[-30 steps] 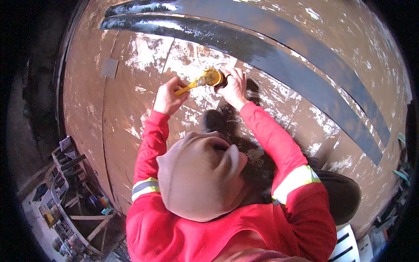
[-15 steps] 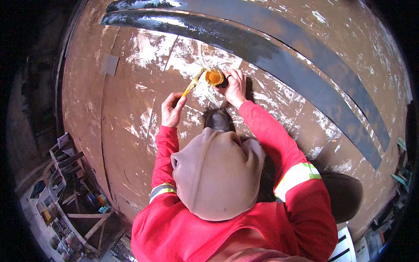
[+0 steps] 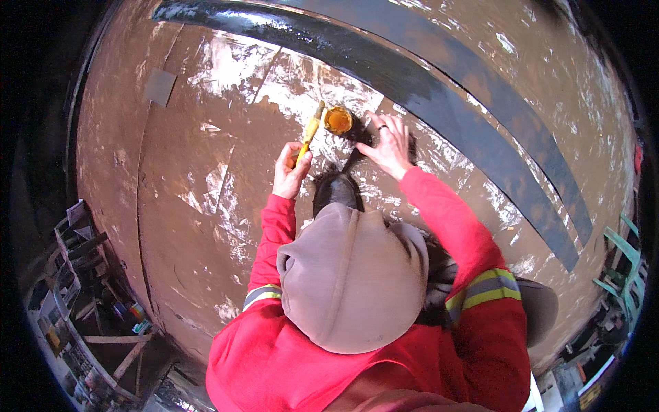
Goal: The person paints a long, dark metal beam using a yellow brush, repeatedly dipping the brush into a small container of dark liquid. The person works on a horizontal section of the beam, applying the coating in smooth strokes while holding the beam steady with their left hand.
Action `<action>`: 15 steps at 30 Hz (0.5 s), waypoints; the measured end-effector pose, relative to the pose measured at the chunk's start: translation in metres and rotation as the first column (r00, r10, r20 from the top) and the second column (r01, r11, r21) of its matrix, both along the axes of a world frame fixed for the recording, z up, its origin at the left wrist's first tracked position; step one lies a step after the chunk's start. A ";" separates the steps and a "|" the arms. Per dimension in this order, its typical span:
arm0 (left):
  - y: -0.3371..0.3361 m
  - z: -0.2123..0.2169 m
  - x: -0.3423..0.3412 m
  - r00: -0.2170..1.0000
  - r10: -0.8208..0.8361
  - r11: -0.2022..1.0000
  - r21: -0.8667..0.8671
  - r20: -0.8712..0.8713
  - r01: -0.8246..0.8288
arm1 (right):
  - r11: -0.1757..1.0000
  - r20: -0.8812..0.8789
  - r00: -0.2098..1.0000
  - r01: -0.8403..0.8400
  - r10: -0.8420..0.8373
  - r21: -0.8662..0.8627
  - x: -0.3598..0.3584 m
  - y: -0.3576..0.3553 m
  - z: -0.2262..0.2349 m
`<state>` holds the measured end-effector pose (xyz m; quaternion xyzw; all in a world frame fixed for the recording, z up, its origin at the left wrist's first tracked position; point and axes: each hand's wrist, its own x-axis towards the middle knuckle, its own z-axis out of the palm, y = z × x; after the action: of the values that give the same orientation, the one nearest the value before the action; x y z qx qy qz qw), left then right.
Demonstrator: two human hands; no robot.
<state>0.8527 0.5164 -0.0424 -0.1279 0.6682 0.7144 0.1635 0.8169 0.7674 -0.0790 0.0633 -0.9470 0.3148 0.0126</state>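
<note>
Grey patch (image 3: 160, 87) stuck on brown panel (image 3: 178, 226) at far left. Left hand (image 3: 290, 172) closed round yellow brush (image 3: 309, 130), handle angled up so bristle end meets can (image 3: 338, 119), apparently for loading. Can sits on panel between both hands, orange liquid inside. Right hand (image 3: 388, 143) flat, fingers spread, pressed on panel just beside can, likely bracing. Dark bands (image 3: 439, 82) arc beyond, unpainted.

Yellow-handled brush (image 3: 307, 135), orange-filled pot (image 3: 338, 120), brown surface (image 3: 206, 137) with black bands (image 3: 425, 82).
</note>
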 end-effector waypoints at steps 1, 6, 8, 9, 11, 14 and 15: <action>-0.002 -0.004 0.001 0.999 0.000 0.999 0.048 0.034 -0.002 | 0.995 -0.042 0.997 -0.059 0.062 0.076 0.002 0.013 0.003; 0.003 -0.008 0.003 0.996 -0.073 0.997 0.021 0.042 0.072 | 0.894 0.089 0.930 -0.367 0.357 0.257 -0.008 0.104 0.064; 0.003 0.002 0.003 0.995 -0.085 0.996 -0.006 0.060 0.086 | 0.857 0.082 0.910 -0.411 0.406 0.311 -0.012 0.139 0.087; 0.003 0.005 0.004 0.992 -0.069 0.998 0.001 0.103 0.070 | 0.843 0.070 0.911 -0.404 0.407 0.354 -0.013 0.160 0.096; -0.002 0.013 0.007 0.997 -0.038 0.999 0.013 0.071 0.037 | 0.829 0.099 0.915 -0.396 0.391 0.395 -0.015 0.194 0.113; 0.007 0.028 0.009 0.999 -0.040 0.981 -0.191 0.020 0.043 | 0.818 0.267 0.924 -0.369 0.273 0.441 -0.006 0.236 0.134; 0.011 0.033 0.009 0.999 -0.042 0.958 -0.285 -0.004 0.039 | 0.829 0.276 0.924 -0.363 0.263 0.425 -0.001 0.251 0.132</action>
<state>0.8618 0.5278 -0.0096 -0.1331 0.7672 0.6080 0.1548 0.8161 1.0186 0.0533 0.1867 -0.9672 0.0795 -0.1528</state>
